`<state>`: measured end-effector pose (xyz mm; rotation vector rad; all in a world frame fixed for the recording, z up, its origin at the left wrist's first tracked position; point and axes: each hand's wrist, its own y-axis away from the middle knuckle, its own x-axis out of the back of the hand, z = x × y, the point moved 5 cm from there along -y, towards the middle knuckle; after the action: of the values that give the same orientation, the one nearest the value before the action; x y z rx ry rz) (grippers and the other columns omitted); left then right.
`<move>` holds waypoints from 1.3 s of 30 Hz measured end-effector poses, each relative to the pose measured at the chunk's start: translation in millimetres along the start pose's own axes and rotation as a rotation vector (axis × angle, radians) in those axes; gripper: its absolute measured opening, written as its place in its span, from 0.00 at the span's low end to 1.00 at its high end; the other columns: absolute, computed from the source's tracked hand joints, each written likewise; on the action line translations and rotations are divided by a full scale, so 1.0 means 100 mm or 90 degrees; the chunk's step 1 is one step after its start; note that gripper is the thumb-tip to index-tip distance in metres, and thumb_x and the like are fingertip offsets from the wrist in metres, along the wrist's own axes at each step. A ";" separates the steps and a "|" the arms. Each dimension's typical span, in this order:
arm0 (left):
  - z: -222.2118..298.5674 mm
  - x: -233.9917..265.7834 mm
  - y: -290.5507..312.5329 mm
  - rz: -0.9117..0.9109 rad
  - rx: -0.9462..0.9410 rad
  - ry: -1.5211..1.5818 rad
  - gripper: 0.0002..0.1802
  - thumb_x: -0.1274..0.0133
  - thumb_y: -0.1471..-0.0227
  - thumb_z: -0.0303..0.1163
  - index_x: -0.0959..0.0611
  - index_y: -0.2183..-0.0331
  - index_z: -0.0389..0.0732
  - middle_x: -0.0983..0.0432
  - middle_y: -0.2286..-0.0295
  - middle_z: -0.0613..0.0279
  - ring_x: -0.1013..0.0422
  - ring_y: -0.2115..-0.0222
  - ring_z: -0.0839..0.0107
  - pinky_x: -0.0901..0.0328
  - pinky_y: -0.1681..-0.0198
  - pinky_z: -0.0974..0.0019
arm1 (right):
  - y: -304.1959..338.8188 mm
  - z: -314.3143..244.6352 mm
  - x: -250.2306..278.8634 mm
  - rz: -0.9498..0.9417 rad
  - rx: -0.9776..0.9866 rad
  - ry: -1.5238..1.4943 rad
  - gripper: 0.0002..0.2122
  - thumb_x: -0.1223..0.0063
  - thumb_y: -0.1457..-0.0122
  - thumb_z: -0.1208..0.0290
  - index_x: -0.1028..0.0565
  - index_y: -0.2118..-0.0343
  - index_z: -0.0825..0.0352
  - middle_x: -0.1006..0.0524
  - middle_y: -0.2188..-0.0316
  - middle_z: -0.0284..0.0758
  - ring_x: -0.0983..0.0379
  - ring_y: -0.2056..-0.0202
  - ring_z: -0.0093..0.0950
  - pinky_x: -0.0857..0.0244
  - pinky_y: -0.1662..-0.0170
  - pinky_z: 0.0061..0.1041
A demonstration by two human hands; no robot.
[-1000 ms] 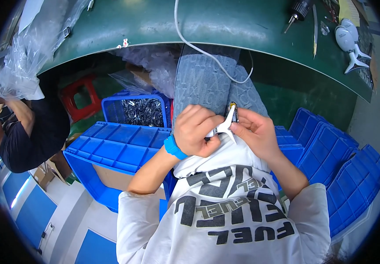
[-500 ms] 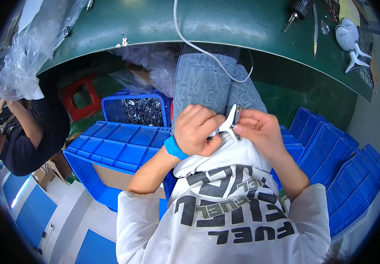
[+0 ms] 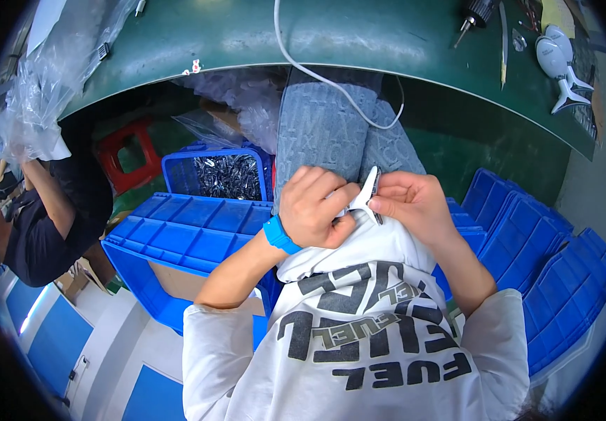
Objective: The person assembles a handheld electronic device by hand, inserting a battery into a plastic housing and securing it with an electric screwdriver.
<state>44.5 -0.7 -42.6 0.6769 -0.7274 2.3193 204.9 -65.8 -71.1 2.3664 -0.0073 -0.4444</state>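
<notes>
Above my lap, my left hand (image 3: pixel 317 208), with a blue band on its wrist, is closed round the body of a white handheld device with a forked, Y-shaped head (image 3: pixel 364 199). Most of that body is hidden in the fist. The fingers of my right hand (image 3: pixel 415 206) pinch a narrow dark, shiny strip (image 3: pixel 377 184) along the outer edge of the forked head. Thumb and fingertips cover part of the strip, so I cannot tell whether it is seated.
On the green workbench (image 3: pixel 212 35) lie similar white devices (image 3: pixel 554 62), a black power screwdriver (image 3: pixel 477 15) and a thin pointed tool (image 3: pixel 504 45). A white cable (image 3: pixel 301 69) hangs over its edge. Blue crates (image 3: pixel 183 228) stand left and right; one bin holds dark shiny parts (image 3: pixel 227 177). A person (image 3: pixel 54 217) works at left.
My right hand has shifted slightly left, and the strip now sits closer against the forked head. My left hand keeps its hold on the device.
</notes>
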 end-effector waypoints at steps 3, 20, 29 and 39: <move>-0.01 -0.01 0.01 -0.001 -0.001 -0.001 0.19 0.46 0.76 0.28 0.19 0.71 0.38 0.28 0.77 0.60 0.33 0.78 0.62 0.40 0.73 0.63 | -0.01 0.03 0.00 -0.013 -0.003 -0.010 0.12 0.39 0.47 0.81 0.25 0.59 0.76 0.20 0.65 0.39 0.22 0.63 0.23 0.28 0.59 0.19; -0.01 -0.05 0.03 -0.017 0.045 -0.039 0.17 0.46 0.73 0.31 0.20 0.71 0.41 0.32 0.78 0.63 0.34 0.77 0.63 0.41 0.71 0.63 | -0.15 0.12 -0.01 -0.063 0.001 -0.032 0.07 0.39 0.46 0.79 0.26 0.66 0.72 0.20 0.69 0.38 0.23 0.67 0.21 0.30 0.63 0.18; 0.04 0.04 -0.05 0.018 0.067 0.030 0.16 0.46 0.73 0.26 0.21 0.72 0.36 0.30 0.79 0.57 0.34 0.79 0.59 0.41 0.74 0.62 | -0.21 0.06 -0.04 -0.250 -0.079 -0.154 0.09 0.42 0.42 0.71 0.26 0.64 0.71 0.20 0.70 0.40 0.22 0.70 0.24 0.28 0.68 0.19; 0.22 0.39 -0.13 -0.025 0.162 0.227 0.25 0.47 0.53 0.44 0.19 0.57 0.37 0.29 0.55 0.50 0.34 0.50 0.50 0.55 0.41 0.40 | 0.16 -0.43 -0.40 -0.135 0.053 0.138 0.11 0.36 0.47 0.70 0.24 0.69 0.73 0.22 0.80 0.34 0.25 0.80 0.21 0.34 0.77 0.17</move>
<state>32.4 8.7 1.7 0.3626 -0.2581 2.4278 183.1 -44.5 -18.8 2.4975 0.3336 -0.2883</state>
